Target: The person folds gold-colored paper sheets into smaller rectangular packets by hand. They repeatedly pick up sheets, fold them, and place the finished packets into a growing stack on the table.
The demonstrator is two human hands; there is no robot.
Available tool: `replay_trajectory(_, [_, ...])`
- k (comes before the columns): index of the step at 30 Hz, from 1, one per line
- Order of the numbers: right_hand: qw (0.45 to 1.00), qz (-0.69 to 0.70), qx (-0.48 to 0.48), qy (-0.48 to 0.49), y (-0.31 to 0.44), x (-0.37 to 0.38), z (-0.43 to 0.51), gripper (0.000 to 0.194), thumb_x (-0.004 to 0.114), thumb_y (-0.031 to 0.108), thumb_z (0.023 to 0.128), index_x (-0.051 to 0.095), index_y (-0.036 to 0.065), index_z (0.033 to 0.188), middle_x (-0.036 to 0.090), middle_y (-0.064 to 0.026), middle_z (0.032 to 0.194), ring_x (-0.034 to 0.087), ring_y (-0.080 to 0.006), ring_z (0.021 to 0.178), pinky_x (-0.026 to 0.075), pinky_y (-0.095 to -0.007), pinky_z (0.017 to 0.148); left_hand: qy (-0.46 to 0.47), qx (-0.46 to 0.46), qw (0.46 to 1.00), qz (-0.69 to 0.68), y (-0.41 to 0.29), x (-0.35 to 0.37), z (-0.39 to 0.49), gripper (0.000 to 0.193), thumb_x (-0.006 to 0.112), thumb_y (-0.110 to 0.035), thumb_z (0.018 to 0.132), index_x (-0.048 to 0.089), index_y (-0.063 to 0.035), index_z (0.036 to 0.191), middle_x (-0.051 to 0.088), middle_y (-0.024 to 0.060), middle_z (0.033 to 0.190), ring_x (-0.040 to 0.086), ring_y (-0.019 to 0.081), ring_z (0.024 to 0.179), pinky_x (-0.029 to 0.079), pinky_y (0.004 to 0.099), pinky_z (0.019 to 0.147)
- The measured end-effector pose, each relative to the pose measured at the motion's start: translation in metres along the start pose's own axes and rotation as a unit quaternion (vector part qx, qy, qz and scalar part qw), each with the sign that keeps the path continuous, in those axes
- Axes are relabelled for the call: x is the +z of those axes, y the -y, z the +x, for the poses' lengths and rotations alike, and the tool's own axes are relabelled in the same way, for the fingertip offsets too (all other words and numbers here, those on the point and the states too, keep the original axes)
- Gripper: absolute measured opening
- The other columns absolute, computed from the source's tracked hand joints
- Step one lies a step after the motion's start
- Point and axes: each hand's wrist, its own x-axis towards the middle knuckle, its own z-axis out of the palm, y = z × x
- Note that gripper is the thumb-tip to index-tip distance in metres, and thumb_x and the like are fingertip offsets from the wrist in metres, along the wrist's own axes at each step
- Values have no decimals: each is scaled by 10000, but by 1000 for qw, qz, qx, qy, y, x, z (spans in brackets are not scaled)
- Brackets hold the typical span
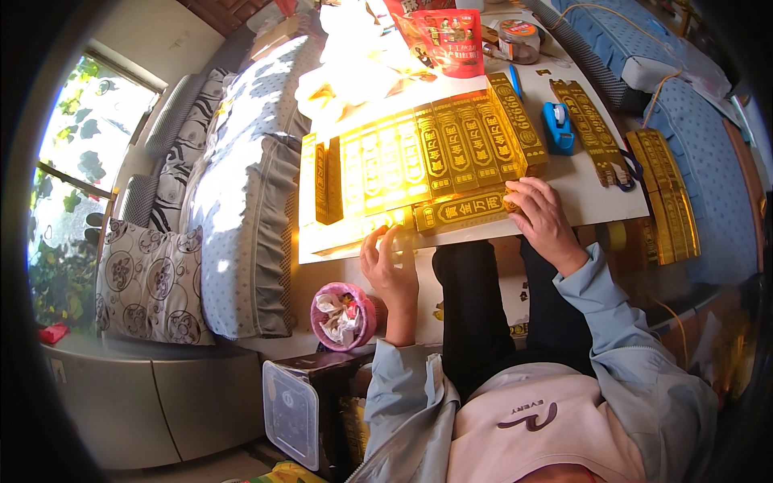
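Observation:
A gold paper box [462, 212] printed with dark panels and characters lies lengthwise along the near edge of the white table [610, 208]. My right hand [540, 214] curls its fingers around the box's right end. Toward the left, my left hand [389, 262] reaches over the table edge, fingers apart and tips at a glaring gold surface; whether they grip it is unclear. Behind both hands, several matching gold boxes [447, 145] stand side by side in a block. One box [516, 121] borders the block's right side, and another [328, 181] stands at its left.
Right of the block are a blue tape dispenser [558, 130], a flat gold card strip [586, 127], dark-handled scissors [631, 169] and a blue pen [515, 79]. A red pouch [456, 45] and a lidded jar [519, 41] stand farther back. Below the table sits a pink bin [365, 302].

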Motion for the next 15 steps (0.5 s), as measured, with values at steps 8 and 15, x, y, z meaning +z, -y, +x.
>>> replay_trajectory(8, [1000,20,3,-15,3,6,5,394,751,40,835,593,67,1195,583,-76,1347,488,-312,1314,411,-435,1111,2,-3,1000,-18,-3,-1,2,339,746,-48,847,717,-103,1181,632,120,1252,559,346,1232,433,463,1060])
replay_trajectory(15, [1000,15,-4,-26,6,12,5,428,749,10,820,588,50,1213,598,-99,1336,492,-342,1321,409,-455,1113,-22,-7,997,-72,12,-11,3,412,706,-27,869,650,-56,1276,612,177,1286,547,381,1238,420,471,1075])
